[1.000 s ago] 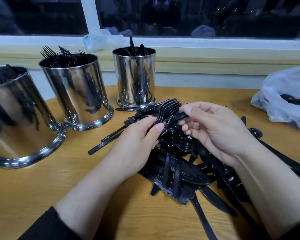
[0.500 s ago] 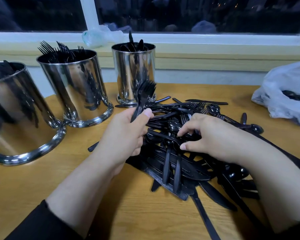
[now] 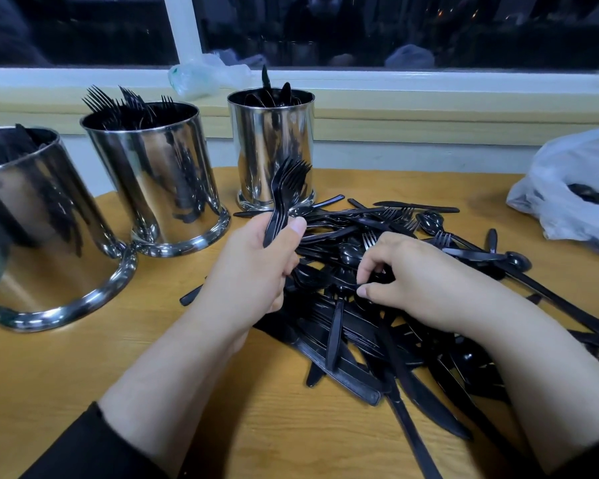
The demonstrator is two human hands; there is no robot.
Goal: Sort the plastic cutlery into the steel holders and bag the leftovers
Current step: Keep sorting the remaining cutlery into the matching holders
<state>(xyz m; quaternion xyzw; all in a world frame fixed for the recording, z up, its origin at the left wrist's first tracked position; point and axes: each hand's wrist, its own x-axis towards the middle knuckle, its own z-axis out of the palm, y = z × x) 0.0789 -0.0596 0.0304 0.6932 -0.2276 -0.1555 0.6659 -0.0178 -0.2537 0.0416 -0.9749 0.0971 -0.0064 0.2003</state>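
Mid-frame on my desk (image 3: 83, 382), left hand (image 3: 253, 278) is gripping a fork bunch (image 3: 286, 195), right hand (image 3: 426, 281) is pinching into the cutlery pile (image 3: 377, 326).

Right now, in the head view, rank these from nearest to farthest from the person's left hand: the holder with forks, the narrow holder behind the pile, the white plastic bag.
Measured from the left hand, which grips a bundle of forks:
1. Narrow holder, just behind the raised forks.
2. Holder with forks, to its left; close to the first, ranking uncertain.
3. White plastic bag, far right.
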